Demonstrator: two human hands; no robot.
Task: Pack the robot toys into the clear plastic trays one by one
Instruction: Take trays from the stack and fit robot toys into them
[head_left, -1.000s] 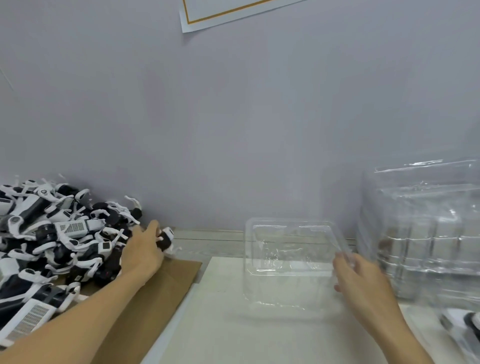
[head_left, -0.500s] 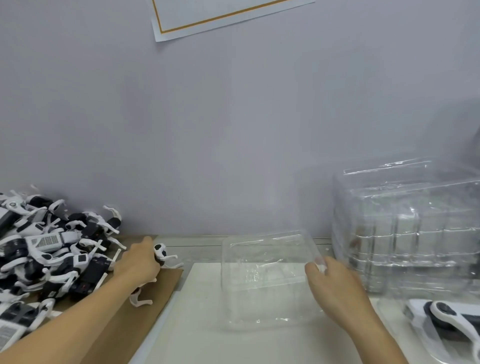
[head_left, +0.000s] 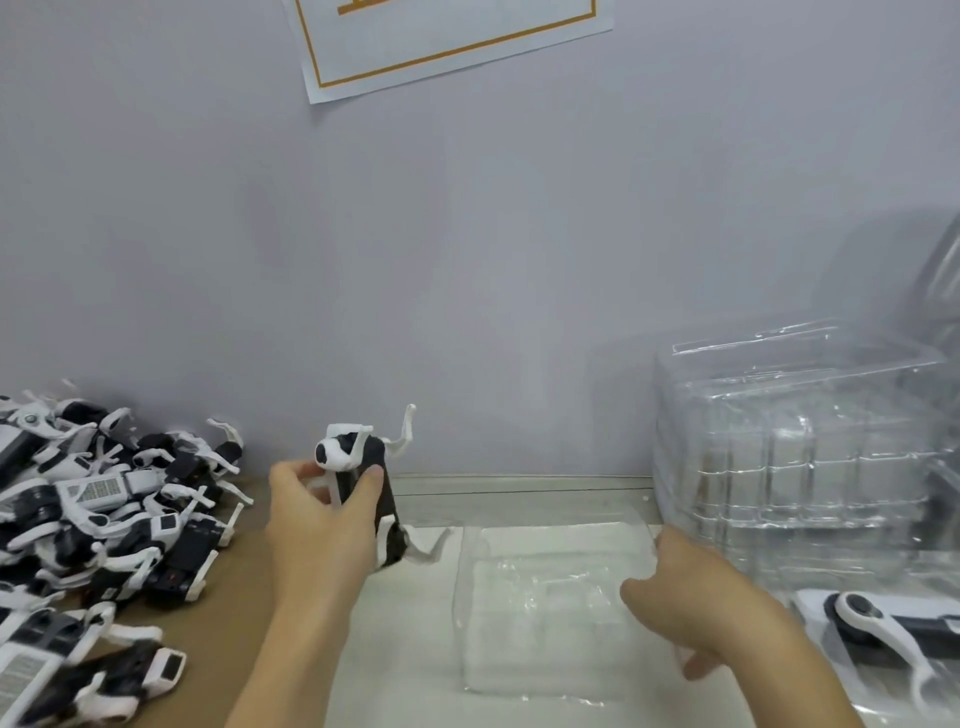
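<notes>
Left hand (head_left: 317, 525) fingers pinch the light, rigid robot toy (head_left: 363, 488) by its body, clear of its thin, likely fragile legs, left of the flimsy tray (head_left: 550, 608), whose right edge the right hand (head_left: 696, 608) grips.

A plain pale grey wall (head_left: 467, 260), evenly lit, rises behind the tabletop (head_left: 519, 496), with the lower part of a white paper sheet (head_left: 452, 36) bearing an orange border stuck high on it.

Head view – forward and down, close over hands (head_left: 322, 525)
</notes>
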